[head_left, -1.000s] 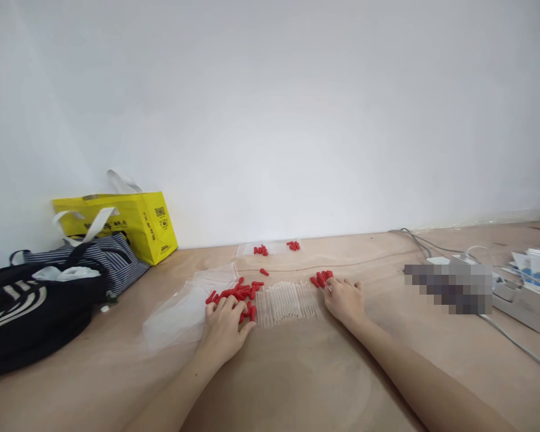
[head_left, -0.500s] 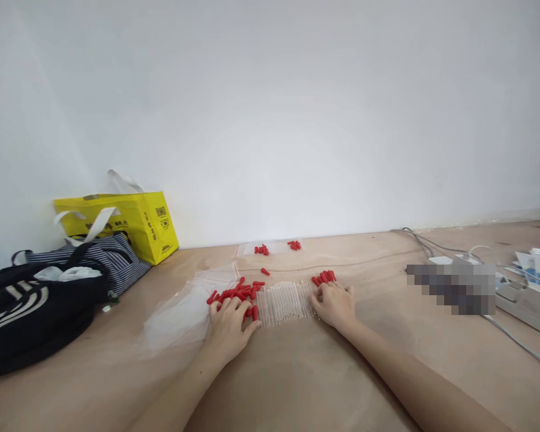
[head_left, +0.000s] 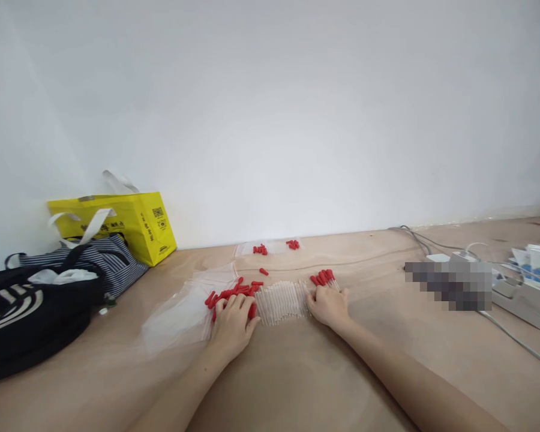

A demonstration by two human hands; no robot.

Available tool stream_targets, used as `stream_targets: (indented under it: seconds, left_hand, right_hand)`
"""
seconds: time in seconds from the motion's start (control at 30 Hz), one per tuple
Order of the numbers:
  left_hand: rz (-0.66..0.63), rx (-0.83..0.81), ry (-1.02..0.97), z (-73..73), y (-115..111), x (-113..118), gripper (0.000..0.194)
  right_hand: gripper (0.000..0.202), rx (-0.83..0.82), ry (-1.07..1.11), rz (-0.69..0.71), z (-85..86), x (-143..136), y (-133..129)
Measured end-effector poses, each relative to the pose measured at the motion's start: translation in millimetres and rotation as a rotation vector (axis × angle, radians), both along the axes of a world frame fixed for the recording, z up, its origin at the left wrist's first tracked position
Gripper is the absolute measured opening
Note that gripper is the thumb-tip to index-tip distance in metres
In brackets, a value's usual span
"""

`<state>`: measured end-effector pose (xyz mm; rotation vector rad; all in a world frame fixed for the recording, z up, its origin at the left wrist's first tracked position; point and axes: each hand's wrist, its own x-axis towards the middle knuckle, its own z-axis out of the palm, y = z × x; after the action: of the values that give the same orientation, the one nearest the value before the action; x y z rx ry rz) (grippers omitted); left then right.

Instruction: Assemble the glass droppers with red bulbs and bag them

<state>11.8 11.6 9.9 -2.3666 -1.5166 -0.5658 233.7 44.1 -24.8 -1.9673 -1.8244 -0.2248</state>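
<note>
A row of clear thin tubes [head_left: 282, 300] lies on the wooden table [head_left: 297, 372] between my hands. My left hand [head_left: 232, 324] rests palm down on a pile of small red caps [head_left: 234, 293] at the row's left end, fingers spread over them. My right hand [head_left: 327, 305] presses against the right end of the row, fingers curled, just below a small cluster of red-capped tubes [head_left: 323, 278]. Whether either hand pinches a cap or tube is hidden under the fingers.
A clear plastic bag [head_left: 180, 312] lies left of the caps. More red caps [head_left: 260, 249] sit near the wall. A yellow bag [head_left: 130, 225], a striped bag [head_left: 94, 258] and a black bag [head_left: 27, 318] stand at left. Cables and a white power strip [head_left: 522, 297] lie at right.
My right hand has slid left, pushing the tube row tighter toward the left hand. My left hand has shifted slightly right over the red caps.
</note>
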Motion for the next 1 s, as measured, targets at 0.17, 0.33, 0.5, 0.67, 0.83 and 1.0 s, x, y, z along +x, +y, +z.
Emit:
stream_targets:
  seconds: [0.17,0.33,0.5,0.67,0.83,1.0]
  left_hand:
    - [-0.078,0.001,-0.199,-0.3,0,-1,0.004]
    - [-0.223,-0.043,-0.664,-9.4,1,5,0.014]
    - [-0.338,-0.182,-0.863,-18.3,-2,18,0.01]
    - [-0.299,-0.308,-1.04,-21.3,-2,21,0.01]
    - [-0.25,-0.382,-1.076,-20.1,-3,22,0.012]
    - [-0.301,-0.31,-0.986,-17.5,-4,23,0.015]
  right_hand:
    - [0.027,0.224,0.016,0.038,-1.0,3,0]
    - [0.024,0.454,0.072,0.37,0.9,-4,-10]
    - [0.02,0.57,0.021,0.666,-1.4,-18,-22]
    - [0.02,0.583,0.001,0.663,-4.6,-20,-22]
    - [0.021,0.6,0.006,0.681,-3.8,-22,-23]
    - [0.02,0.61,-0.005,0.713,-3.6,-24,-25]
